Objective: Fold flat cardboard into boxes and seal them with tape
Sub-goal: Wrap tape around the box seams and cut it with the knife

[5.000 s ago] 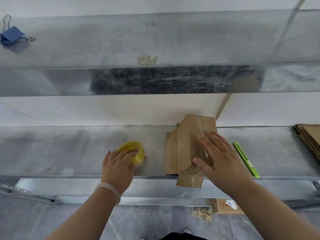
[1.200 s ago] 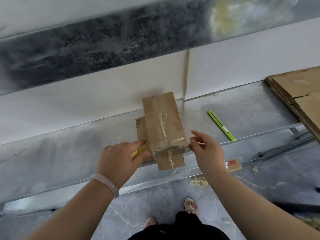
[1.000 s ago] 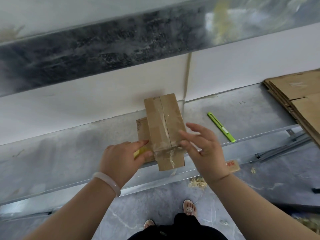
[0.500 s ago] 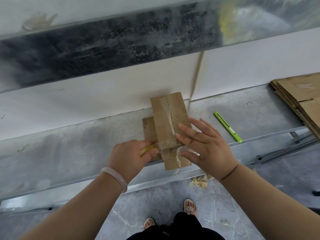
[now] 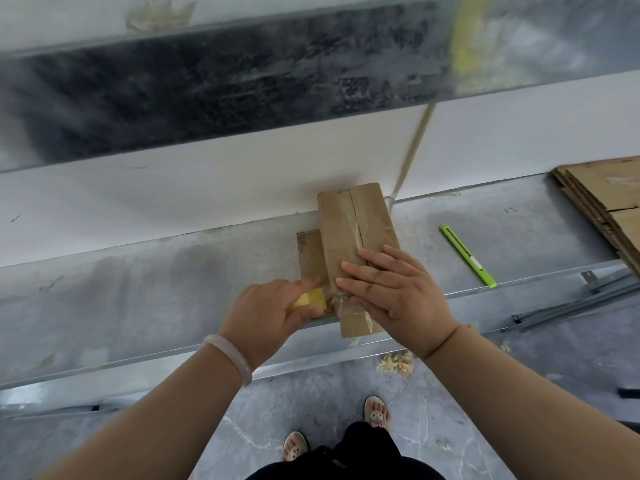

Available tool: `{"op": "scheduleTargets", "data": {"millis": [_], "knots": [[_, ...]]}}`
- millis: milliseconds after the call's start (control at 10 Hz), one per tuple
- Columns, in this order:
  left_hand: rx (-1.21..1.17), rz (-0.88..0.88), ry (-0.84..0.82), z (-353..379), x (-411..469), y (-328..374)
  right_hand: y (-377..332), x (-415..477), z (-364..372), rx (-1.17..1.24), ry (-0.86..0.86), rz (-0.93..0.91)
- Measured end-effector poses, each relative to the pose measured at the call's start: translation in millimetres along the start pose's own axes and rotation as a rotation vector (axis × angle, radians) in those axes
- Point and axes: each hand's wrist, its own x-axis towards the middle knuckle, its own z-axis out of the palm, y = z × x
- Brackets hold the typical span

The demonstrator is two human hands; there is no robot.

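Cardboard box (image 5: 346,230), folded up and lying lengthwise on the grey metal worktop (image 5: 156,289), has its far end against the white wall and its near end jutting just past the front edge. Clear tape (image 5: 350,216) runs along the centre seam and wrinkles over the near end. The right hand (image 5: 398,296) lies flat on the near part of the top, fingers straight and spread, pressing on the taped seam and gripping nothing. The left hand (image 5: 263,317), a pale bracelet (image 5: 230,358) on its wrist, is curled round a yellow tape roll (image 5: 310,301) held tight against the box's near left corner; that hand is blurred. A side flap (image 5: 310,254) sticks out on the left with a small dark printed mark near its top, too small to read. To the right, apart from the box, lies a lime-green utility knife (image 5: 467,256) whose white label I cannot read either, and beyond it a stack of flat cardboard (image 5: 602,195).
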Motion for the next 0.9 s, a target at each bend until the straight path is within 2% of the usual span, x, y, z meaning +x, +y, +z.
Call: {"op": "scheduleTargets", "data": {"millis": [100, 200, 500, 600, 700, 800, 900], "knots": [[0.068, 0.118, 0.036, -1, -5, -8, 1, 2, -2, -0.004, 0.000, -0.001], [0.087, 0.154, 0.073, -5, -4, -9, 0, 3, -1, -0.001, 0.002, -0.002], [0.157, 0.089, 0.126, -7, 0, -11, 0, 3, -1, 0.014, 0.008, 0.006], [0.204, -0.059, -0.030, -18, 6, -5, 0, 3, -1, 0.010, 0.010, 0.002], [0.244, -0.096, -0.080, -19, 5, -6, 0, 3, -2, 0.007, 0.008, 0.000], [0.184, 0.012, 0.074, -15, 0, -9, 1, 3, -1, 0.007, 0.008, 0.009], [0.157, 0.112, 0.140, -13, -5, -11, 1, 2, -1, 0.014, 0.012, 0.019]]}}
